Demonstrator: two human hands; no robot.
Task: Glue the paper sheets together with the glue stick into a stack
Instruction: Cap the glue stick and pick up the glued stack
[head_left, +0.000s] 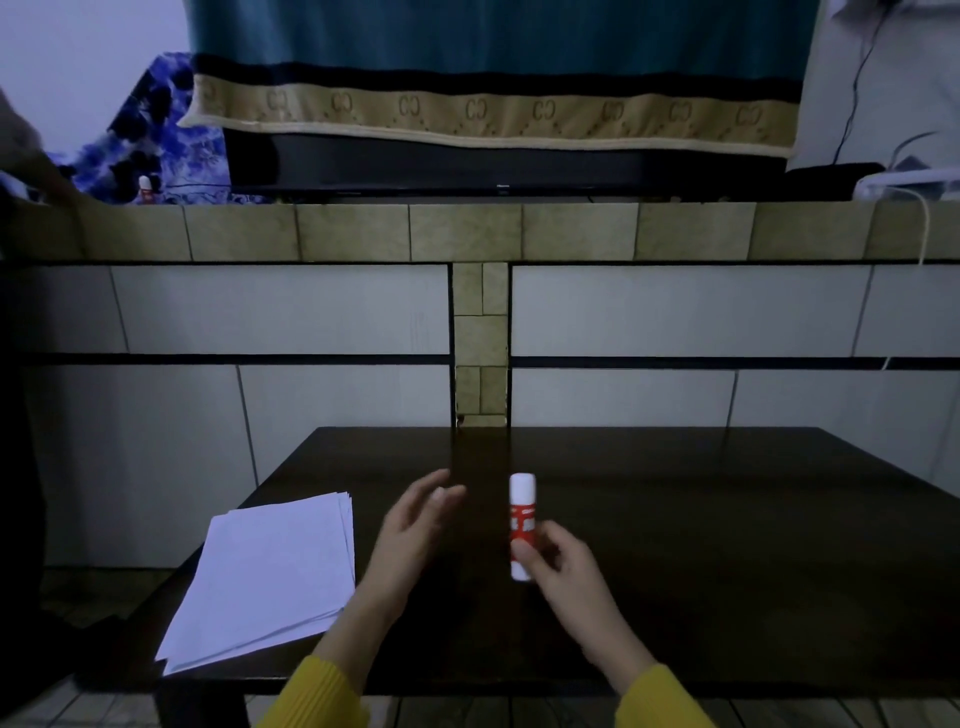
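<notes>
A loose stack of white paper sheets (270, 577) lies at the tabletop's (727, 545) front left corner. Just right of it hovers the left hand (415, 525), fingers spread and empty. The right hand (558, 566) clasps a glue stick (521, 525) (red and white, capped, upright) near the middle.

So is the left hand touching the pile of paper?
Apart. In the head view the left hand is open and raised beside the paper sheets, with dark table showing between its fingers and the pile's edge.
</notes>
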